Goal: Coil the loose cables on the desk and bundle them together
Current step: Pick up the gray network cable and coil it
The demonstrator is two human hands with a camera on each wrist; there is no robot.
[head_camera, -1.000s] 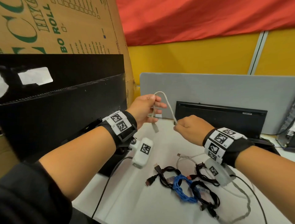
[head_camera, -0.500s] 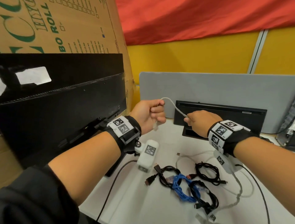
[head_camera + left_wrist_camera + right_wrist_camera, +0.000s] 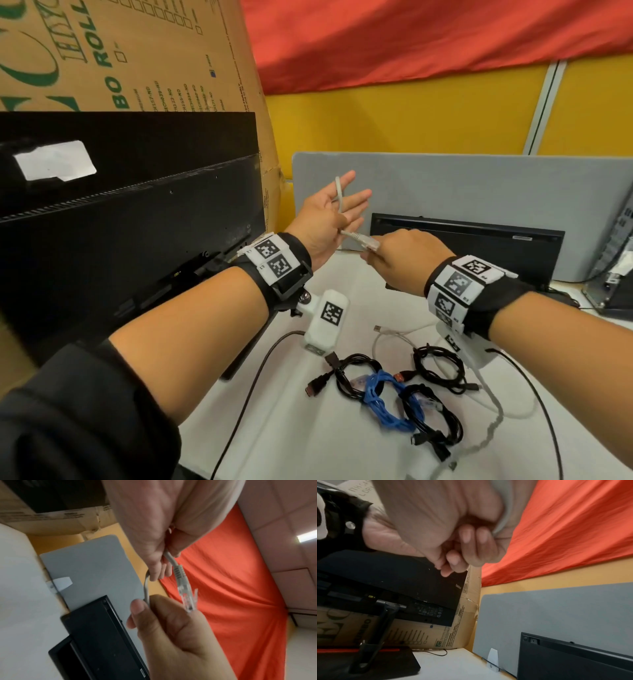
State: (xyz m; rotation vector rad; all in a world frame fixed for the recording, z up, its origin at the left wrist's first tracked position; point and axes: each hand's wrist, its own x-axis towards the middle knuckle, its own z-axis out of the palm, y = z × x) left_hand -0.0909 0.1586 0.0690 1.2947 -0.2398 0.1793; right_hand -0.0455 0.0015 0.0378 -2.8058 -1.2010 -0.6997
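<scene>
A grey network cable point(image 3: 339, 197) runs up across the straightened fingers of my left hand point(image 3: 325, 219). In the left wrist view my thumb pins this cable point(image 3: 169, 556) against the fingers, and its clear plug point(image 3: 186, 599) sticks out toward my right hand point(image 3: 173, 631). My right hand point(image 3: 402, 255), held close beside the left above the desk, pinches the cable just past the loop. Several coiled cables lie on the white desk point(image 3: 274, 445) below: black coils point(image 3: 356, 377) point(image 3: 440, 371) and a blue coil point(image 3: 385, 402). A loose white cable point(image 3: 394, 339) lies behind them.
A black monitor point(image 3: 137, 222) on its stand fills the left side, with a cardboard box point(image 3: 154, 51) behind it. A grey partition point(image 3: 462, 192) closes the back, a black keyboard point(image 3: 479, 246) leaning on it. A pale braided cable point(image 3: 493, 425) trails at the right.
My left hand has uncurled its fingers and risen, with the cable now looped over them. My right hand has moved left, close to the left hand, still pinching the cable.
</scene>
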